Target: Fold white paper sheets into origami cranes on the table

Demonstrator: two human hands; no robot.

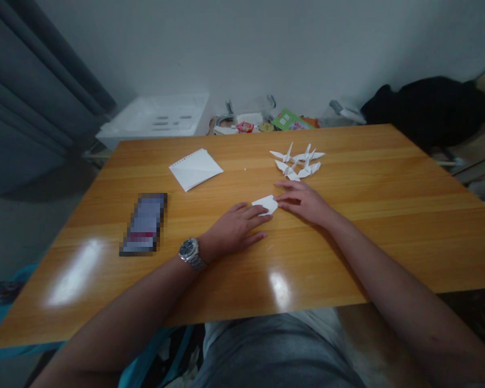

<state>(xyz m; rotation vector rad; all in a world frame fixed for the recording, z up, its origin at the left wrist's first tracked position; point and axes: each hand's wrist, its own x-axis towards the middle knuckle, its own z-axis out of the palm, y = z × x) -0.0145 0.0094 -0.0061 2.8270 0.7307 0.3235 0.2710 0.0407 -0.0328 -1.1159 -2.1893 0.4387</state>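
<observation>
A small folded piece of white paper (270, 202) lies on the wooden table between my hands, pointed at its right end. My left hand (238, 229) rests palm down with fingers spread, its fingertips on the paper's left and lower part. From the right, my right hand (301, 202) reaches in with its fingers apart; fingertips touch the paper's right corner. Several white paper cranes (297, 161) stand just beyond my right hand. A stack of white note sheets (196, 169) with a perforated edge lies farther off to the left.
A phone (144, 223) with a blurred-out screen lies left of my left hand. The wooden table (388, 215) has its front edge close to my body. Behind it are a white plastic bin (157, 116), a green booklet (289, 119) and a dark cloth heap (428, 110).
</observation>
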